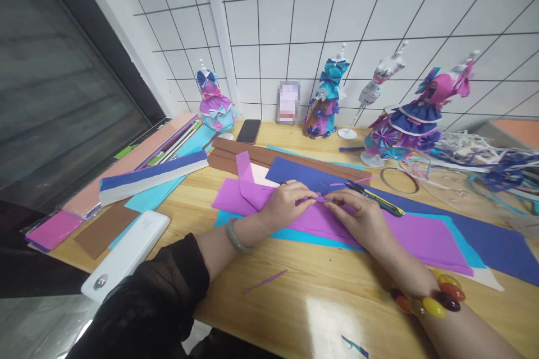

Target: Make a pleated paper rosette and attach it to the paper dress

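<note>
Both hands meet over a stack of coloured crepe-like sheets. My left hand point(290, 200) and my right hand point(356, 210) each pinch a small purple strip point(320, 199) between thumb and fingers. Below them lies a long purple sheet point(425, 235), with a turquoise sheet point(295, 235) and a dark blue sheet point(501, 233) partly under it. Scissors point(379, 202) with dark and yellow-green handles rest on the sheets just behind my right hand. A thin purple scrap point(266, 280) lies nearer the front.
Along the tiled wall stand small mannequins in layered dresses point(217, 104) and a bare mannequin point(370, 92). A phone point(249, 130) lies near a propped screen point(288, 102). A white device point(126, 255) sits at the left edge. Ribbons point(501, 162) pile at right.
</note>
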Tool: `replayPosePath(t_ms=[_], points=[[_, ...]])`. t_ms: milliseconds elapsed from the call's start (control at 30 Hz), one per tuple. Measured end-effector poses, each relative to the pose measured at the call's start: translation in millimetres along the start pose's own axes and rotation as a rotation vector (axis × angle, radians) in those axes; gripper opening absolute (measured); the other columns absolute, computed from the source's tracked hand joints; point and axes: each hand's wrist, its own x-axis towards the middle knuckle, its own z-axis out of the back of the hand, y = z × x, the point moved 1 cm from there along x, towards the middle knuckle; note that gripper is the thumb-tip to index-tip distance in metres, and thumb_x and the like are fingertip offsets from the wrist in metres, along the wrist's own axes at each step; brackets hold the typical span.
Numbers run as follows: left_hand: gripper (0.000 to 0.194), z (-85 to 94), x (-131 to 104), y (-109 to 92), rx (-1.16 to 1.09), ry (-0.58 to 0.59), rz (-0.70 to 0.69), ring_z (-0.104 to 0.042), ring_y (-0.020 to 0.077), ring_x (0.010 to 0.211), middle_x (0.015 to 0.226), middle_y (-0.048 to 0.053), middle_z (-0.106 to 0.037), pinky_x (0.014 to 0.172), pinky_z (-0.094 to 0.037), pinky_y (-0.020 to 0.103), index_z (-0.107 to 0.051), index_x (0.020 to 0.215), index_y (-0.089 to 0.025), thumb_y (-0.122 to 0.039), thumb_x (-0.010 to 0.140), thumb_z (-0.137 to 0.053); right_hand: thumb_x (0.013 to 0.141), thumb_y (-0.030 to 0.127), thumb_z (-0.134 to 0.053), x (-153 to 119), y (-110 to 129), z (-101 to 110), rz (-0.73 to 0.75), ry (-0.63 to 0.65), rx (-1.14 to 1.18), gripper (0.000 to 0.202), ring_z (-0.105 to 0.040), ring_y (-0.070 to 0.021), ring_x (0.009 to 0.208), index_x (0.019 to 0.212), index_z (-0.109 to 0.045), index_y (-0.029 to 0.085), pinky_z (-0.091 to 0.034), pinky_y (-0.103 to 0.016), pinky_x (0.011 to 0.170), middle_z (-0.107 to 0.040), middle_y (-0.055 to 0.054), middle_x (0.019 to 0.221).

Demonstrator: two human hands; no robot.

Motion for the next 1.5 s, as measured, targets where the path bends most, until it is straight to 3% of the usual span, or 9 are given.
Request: replayPosePath(t_ms=[367, 567, 1033, 1500], points=[[0.016, 2.2, -1.1, -1.5, 0.04, 0.084, 0.027, -0.053, 0.0142, 0.078, 0.081, 0.005, -0.062, 0.076, -0.04, 0.029, -0.062, 0.082, -0.016, -0.022, 0.08, -0.048, 0.077, 0.027, -0.054, 1.4, 4.3, 1.3, 0.012, 0.017, -0.033, 0.013, -0.058, -0.0211, 0.081, 0.089, -0.059, 0.021, -0.047, -0.036, 0.073, -0.062, -0.007, 0.087], [0.016, 0.7, -2.0, -2.0, 0.042, 0.094, 0.01, -0.052, 0.0141, 0.078, 0.08, 0.006, -0.061, 0.075, -0.041, 0.028, -0.062, 0.083, -0.016, -0.024, 0.079, -0.049, 0.08, 0.027, -0.053, 1.1, 10.0, -1.3, 0.136, 0.062, -0.094, 0.017, -0.055, -0.0219, 0.092, 0.095, -0.06, 0.023, -0.045, -0.038, 0.08, -0.061, -0.008, 0.096], [0.014, -0.6, -2.7, -1.5, 0.042, 0.07, -0.013, -0.053, 0.0135, 0.076, 0.078, 0.005, -0.062, 0.074, -0.042, 0.028, -0.062, 0.08, -0.016, -0.025, 0.078, -0.051, 0.083, 0.024, -0.05, -0.9, 4.6, 1.2, 0.245, 0.084, -0.219, 0.015, -0.06, -0.0187, 0.079, 0.088, -0.062, 0.018, -0.049, -0.033, 0.07, -0.066, -0.008, 0.087], [0.013, 1.7, -1.5, 0.1, 0.036, 0.114, 0.035, -0.052, 0.0133, 0.08, 0.081, 0.004, -0.06, 0.078, -0.041, 0.027, -0.059, 0.083, -0.016, -0.025, 0.079, -0.051, 0.082, 0.023, -0.051, 0.0, 5.9, 1.6, 0.13, 0.099, -0.131, 0.012, -0.059, -0.0175, 0.077, 0.086, -0.062, 0.018, -0.048, -0.032, 0.07, -0.064, -0.007, 0.084]])
